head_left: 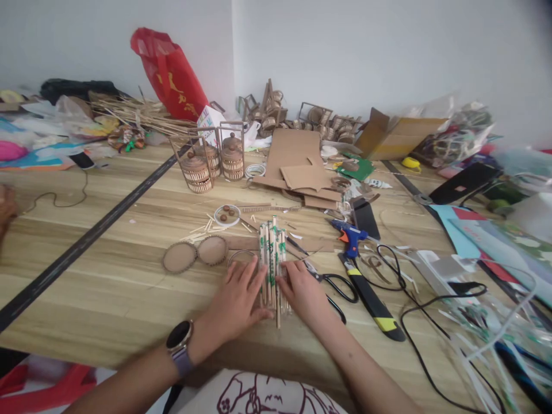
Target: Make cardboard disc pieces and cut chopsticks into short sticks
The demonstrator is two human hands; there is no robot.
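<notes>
Clock centre: the bundle of paper-wrapped sticks (271, 261), on the table (107, 287) between both hands. One stick is left jutting toward 6 o'clock. By judgement, the sticks are being gathered and evened. The left hand (235, 299) is laid along the 9 o'clock side, fingers fairly wide. On the 3 o'clock side the right hand (304, 290) is set, fingers bent and narrower; whether anything is pinched cannot be told. Even pressure from both sides seems called for, as no tie can be made out.

Writing: green print is carried on the wrappers, too small to be read. Gold characters are borne by the red bag (172, 75) at 11 o'clock, not surely legible. Between 1 and 2 o'clock, a white bottle (378, 183) is seen, label unreadable.
</notes>
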